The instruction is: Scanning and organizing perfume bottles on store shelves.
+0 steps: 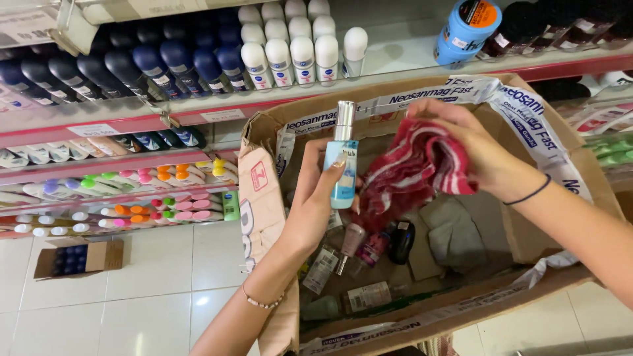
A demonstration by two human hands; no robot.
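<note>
While the left hand [316, 198] holds a slim pale-blue spray bottle [343, 158] upright, its grip wrapped round the smooth plastic body below a silver cap, the right hand [475, 148] clenches a bunched red-and-white striped cloth [412, 171] just beside the bottle — soft, crumpled fabric, seemingly touching the bottle's side. Both hands hover over an open cardboard box [264, 198], its brown flaps creased and edged with torn printed tape. Inside the box lie small bottles and tubes [369, 264], some clear, one dark and rounded, jumbled on folded grey card. Behind, shop shelves [132, 115] with red edging carry rows of roll-on containers — dark blue ones, then white domed ones, with colourful tubes lower down. The floor [158, 290] is glossy white tile, and a smaller cardboard box [79, 258] of dark-capped items sits on it at left.
</note>
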